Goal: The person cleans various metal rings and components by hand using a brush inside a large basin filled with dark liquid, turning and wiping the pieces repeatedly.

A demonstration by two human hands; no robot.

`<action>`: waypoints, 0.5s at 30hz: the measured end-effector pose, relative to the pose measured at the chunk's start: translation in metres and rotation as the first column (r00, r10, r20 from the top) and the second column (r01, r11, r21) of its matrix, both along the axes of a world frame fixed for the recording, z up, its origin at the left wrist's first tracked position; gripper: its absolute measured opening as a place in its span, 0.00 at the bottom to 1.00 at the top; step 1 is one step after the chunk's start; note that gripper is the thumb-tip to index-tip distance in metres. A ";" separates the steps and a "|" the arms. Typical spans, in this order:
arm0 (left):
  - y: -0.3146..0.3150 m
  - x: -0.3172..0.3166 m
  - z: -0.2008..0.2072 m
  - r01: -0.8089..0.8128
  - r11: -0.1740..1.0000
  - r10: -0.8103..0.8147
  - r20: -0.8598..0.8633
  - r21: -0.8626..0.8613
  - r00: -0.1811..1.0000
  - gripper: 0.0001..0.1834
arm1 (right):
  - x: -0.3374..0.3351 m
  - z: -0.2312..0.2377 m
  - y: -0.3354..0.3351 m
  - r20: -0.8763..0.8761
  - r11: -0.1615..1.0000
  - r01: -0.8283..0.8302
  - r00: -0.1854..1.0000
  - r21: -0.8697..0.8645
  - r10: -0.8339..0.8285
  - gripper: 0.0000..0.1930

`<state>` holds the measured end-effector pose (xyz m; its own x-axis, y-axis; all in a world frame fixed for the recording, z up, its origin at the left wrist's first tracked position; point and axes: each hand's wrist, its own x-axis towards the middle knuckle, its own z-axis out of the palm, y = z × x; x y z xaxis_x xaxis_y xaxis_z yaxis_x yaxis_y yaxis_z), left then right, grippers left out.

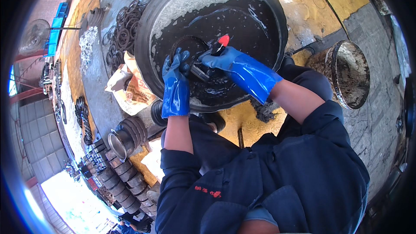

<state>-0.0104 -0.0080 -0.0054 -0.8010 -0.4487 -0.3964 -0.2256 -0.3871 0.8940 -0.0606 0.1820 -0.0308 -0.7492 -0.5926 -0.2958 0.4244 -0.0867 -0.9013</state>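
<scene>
Both my hands wear long blue rubber gloves and are over a large round basin (145, 21) of black liquid with grey foam. My left hand (175, 67) is closed on a dark ring (190, 37), which arches up toward my right hand. In my right hand (221, 59) is a brush (223, 40) with a red-tipped dark handle. Its flat lower end (200, 73) points down at the liquid between my hands. The gloves hide part of the ring and of the brush handle.
Many dark rings (125, 32) lie heaped left of the basin, near a crumpled printed sack (134, 84). A ribbed cylindrical part (132, 134) and rows of stacked metal parts (123, 173) stand lower left. At the right is a dirty, open metal drum (352, 74).
</scene>
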 end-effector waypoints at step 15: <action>-0.021 -0.003 -0.020 0.133 0.966 -0.167 0.137 0.224 0.976 0.19 | -0.015 -0.006 0.017 -0.836 0.864 0.452 0.544 0.223 -0.069 0.18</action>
